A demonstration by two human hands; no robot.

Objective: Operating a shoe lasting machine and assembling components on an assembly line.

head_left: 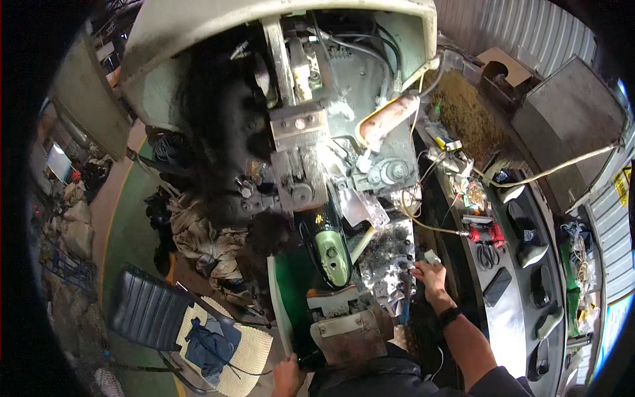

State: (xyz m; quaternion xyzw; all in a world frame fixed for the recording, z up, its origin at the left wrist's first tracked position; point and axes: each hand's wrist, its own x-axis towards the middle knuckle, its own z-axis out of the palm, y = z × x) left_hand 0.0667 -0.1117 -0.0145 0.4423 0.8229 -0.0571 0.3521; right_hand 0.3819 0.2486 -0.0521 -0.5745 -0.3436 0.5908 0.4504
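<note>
A black shoe upper on a pale green last (333, 257) sits sole-up in the middle of a large shoemaking machine (299, 129). Just below its tip is a worn metal pad (348, 335). My left hand (288, 377) is closed low in front, beside a black handle-like part (311, 361); what its fingers hold is hidden. To the right of the shoe, my right hand (431, 276) has curled fingers at the edge of a panel with small dark knobs (408, 258). A small pale piece (432, 257) shows at its fingers, but its kind is unclear.
On the right, a curved rack holds several dark shoes (541, 286), a phone-like black slab (497, 286) and a red tool (486, 233) on a hose. A black chair (149, 308) with a woven cushion stands left. An orange-edged lamp (389, 121) hangs above.
</note>
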